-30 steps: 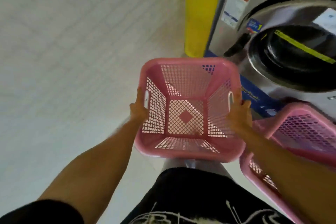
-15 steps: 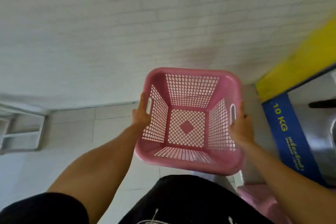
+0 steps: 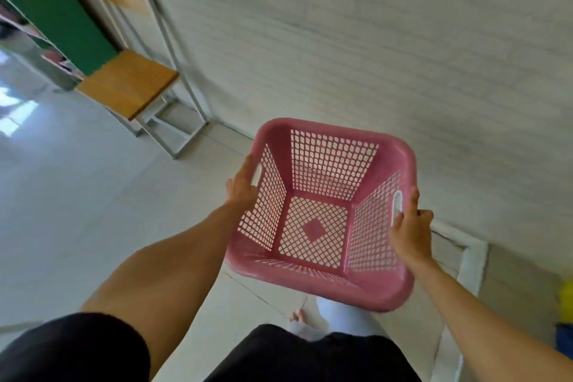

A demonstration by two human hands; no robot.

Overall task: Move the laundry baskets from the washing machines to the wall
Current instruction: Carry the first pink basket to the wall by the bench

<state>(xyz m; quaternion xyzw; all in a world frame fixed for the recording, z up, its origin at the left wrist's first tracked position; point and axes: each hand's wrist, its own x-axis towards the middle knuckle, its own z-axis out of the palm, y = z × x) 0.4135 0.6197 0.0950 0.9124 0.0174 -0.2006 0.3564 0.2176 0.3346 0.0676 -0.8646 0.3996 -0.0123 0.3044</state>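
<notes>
An empty pink laundry basket (image 3: 322,164) with lattice sides hangs in the air in front of me, above the floor. My left hand (image 3: 243,186) grips its left handle slot. My right hand (image 3: 409,229) holds its right handle, with the fingers curled under the rim. The basket is level with its opening upward. The white brick wall (image 3: 372,40) rises just beyond it. No washing machine is in view.
A chair (image 3: 128,84) with a wooden seat and metal frame stands against the wall at the left. A green shelf unit (image 3: 52,22) lies further left. The pale tiled floor (image 3: 77,195) spreads below. A yellow and blue edge (image 3: 565,319) shows at the far right.
I have turned left, away from the washing machines, with the basket held in both hands. The machines and second pink basket have left view; the wall and chair have come into view.
</notes>
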